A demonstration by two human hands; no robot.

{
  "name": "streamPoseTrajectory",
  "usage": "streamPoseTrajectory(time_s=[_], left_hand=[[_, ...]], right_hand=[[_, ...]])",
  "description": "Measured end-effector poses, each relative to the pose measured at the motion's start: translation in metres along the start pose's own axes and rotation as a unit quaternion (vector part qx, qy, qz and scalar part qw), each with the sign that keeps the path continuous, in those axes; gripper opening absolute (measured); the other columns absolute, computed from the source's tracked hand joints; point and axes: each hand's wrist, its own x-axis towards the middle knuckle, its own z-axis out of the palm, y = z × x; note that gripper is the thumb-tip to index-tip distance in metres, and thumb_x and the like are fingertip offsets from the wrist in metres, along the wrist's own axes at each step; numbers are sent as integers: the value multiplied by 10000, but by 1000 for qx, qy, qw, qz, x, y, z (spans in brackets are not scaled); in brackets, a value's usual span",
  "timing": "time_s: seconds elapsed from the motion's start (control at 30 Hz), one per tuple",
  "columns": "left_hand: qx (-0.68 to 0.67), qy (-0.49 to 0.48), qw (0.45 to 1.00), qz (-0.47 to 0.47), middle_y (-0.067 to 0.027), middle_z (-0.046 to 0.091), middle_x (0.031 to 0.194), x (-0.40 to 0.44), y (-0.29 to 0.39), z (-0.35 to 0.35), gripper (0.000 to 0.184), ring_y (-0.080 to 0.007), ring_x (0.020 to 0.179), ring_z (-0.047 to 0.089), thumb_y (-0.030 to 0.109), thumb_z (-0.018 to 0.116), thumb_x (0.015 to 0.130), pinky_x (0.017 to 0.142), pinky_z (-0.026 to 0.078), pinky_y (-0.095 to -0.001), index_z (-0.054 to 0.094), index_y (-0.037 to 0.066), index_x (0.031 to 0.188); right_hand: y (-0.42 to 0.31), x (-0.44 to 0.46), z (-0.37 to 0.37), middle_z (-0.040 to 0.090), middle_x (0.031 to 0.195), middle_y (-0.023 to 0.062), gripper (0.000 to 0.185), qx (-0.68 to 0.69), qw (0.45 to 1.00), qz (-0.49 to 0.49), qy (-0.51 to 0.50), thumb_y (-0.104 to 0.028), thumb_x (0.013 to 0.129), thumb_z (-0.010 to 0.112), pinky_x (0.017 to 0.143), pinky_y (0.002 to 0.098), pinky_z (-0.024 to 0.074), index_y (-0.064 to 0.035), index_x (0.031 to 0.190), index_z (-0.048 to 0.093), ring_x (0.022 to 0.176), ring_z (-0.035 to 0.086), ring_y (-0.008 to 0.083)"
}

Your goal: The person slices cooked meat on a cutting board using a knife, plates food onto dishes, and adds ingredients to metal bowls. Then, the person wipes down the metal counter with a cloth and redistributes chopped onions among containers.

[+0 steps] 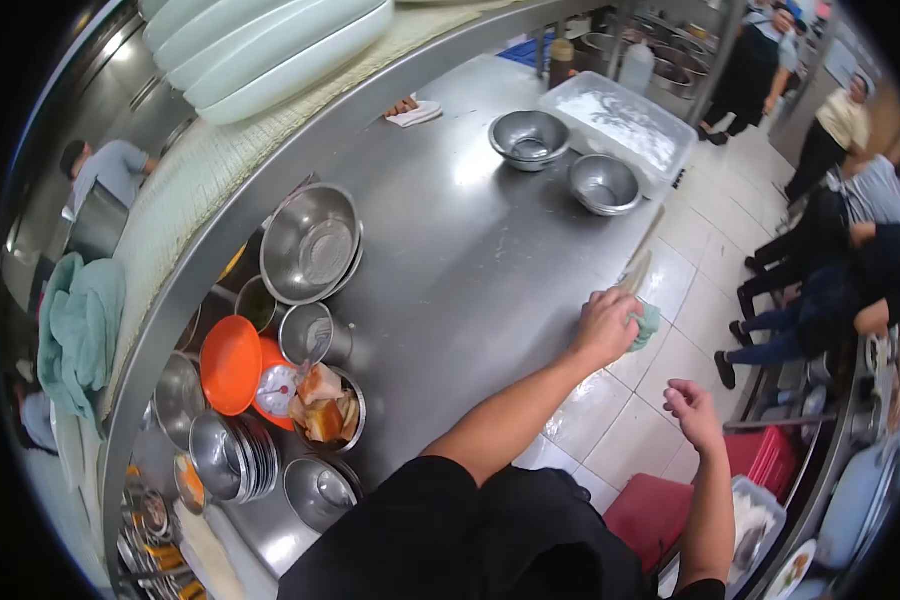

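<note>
My left hand is closed on a green cloth at the right edge of the steel table. Part of the cloth sticks out past the fingers, over the floor side. Just beyond that hand, a long narrow pale thing lies along the edge; its kind is unclear. My right hand hangs in the air right of the table, fingers loosely bent and apart, with nothing seen in it.
Metal bowls and a clear tub of white powder stand at the far end. Along the left are a steel basin, an orange scale, a bowl of meat chunks and stacked bowls. Several people stand at right.
</note>
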Motion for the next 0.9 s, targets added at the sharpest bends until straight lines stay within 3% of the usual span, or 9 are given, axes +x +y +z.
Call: streamPoseTrajectory(time_s=[0.17,0.23,0.37,0.5,0.6,0.63,0.8,0.83,0.9], left_hand=[[66,158,984,-45,-150,638,1066,10,-21,-150,209,-330,1070,597,54,651,783,946,467,-389,656,45,992],[150,137,953,-223,-193,615,1190,-15,-42,-200,368,-347,1145,570,104,639,812,978,448,-406,615,62,1176],[567,139,712,-391,-223,453,1432,-89,-143,-200,565,-466,1289,416,333,578,866,1052,347,-575,514,81,1368],[531,202,718,-402,-213,468,1432,-30,-161,-183,518,-439,1327,394,404,525,909,1090,289,-566,547,176,1374],[541,133,766,-319,-176,505,1407,44,-179,-149,473,-367,1307,440,359,522,910,1087,303,-517,582,180,1344],[540,103,789,-276,-161,516,1399,61,-184,-129,456,-344,1298,455,347,523,909,1079,316,-505,596,183,1328],[336,78,936,-65,-70,616,1154,86,-106,19,168,-273,1084,543,208,574,868,949,407,-486,685,152,982],[310,63,949,-9,-107,630,1115,82,-89,41,235,-291,1061,572,128,646,729,912,426,-488,675,127,962],[197,-19,980,2,-123,636,1110,79,-45,55,227,-306,1057,591,115,647,763,924,451,-477,675,111,988]], right_hand=[[-26,50,-8,694,941,111,359,38,999,-9,-16,-198,928,652,765,283,526,61,1175,625,833,660,151],[-25,85,-4,699,965,123,372,32,998,-37,-51,-209,922,665,773,292,530,57,1178,625,859,664,164],[-30,154,13,675,1069,166,412,-48,988,-139,-38,-245,899,699,783,336,539,48,1179,622,932,663,235],[-54,214,33,644,1092,185,470,-263,846,-448,119,-247,907,682,811,362,526,52,1249,564,945,646,262],[-62,250,39,648,1055,187,524,-161,894,-409,87,-240,907,672,828,351,509,73,1296,512,918,634,252],[-72,256,40,646,1011,164,576,-24,964,-264,28,-288,935,648,812,329,504,95,1325,467,873,618,216],[-107,314,20,618,985,114,666,132,984,-121,-14,-405,971,594,752,290,494,74,1388,396,836,587,144],[-106,324,18,613,993,112,670,138,984,-107,-26,-425,969,589,747,292,493,66,1384,404,831,584,146],[-101,346,16,605,1011,107,671,140,985,-91,-49,-474,965,574,736,290,489,49,1361,433,817,577,148]])
